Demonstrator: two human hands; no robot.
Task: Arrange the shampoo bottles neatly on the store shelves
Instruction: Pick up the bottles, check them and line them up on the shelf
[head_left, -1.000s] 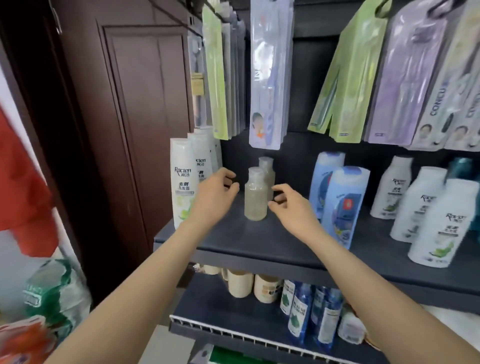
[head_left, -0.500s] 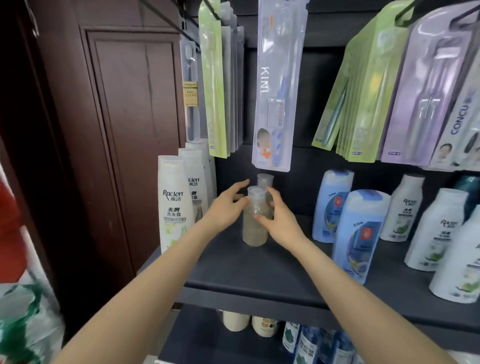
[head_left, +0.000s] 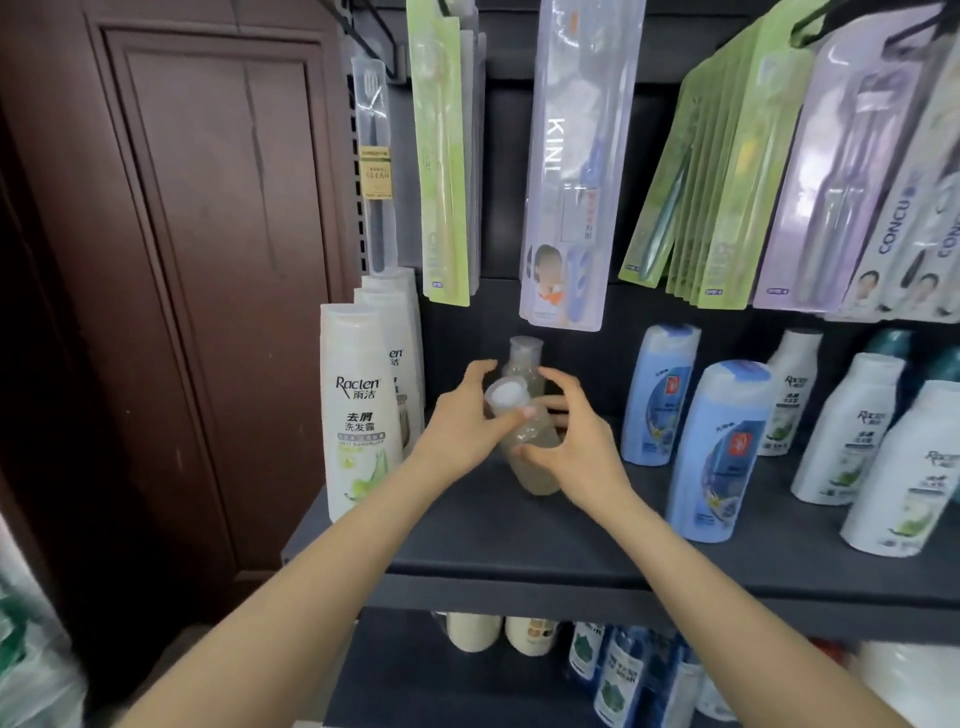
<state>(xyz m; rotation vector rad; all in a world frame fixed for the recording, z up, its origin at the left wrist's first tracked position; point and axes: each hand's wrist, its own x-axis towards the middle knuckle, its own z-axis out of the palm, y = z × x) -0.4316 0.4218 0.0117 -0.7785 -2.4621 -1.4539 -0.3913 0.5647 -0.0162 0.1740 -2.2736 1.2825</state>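
1. We see two bare hands meet at one clear bottle on the dark grey upper shelf, between the white and the blue shampoo.
2. The left hand wraps its grip round the bottle's neck, thumb lying just under the white cap; the bottle tilts toward us.
3. The right hand curls its grip round the bottle's lower body.
4. A second clear bottle stands upright just behind the first.
5. To the left we count three tall white Raclen bottles in a row, front to back.
6. To the right stand two blue bottles, then four smaller white bottles that we can count, with teal caps behind them.
7. Packaged toothbrushes hang above the shelf; more bottles fill the lower shelf.
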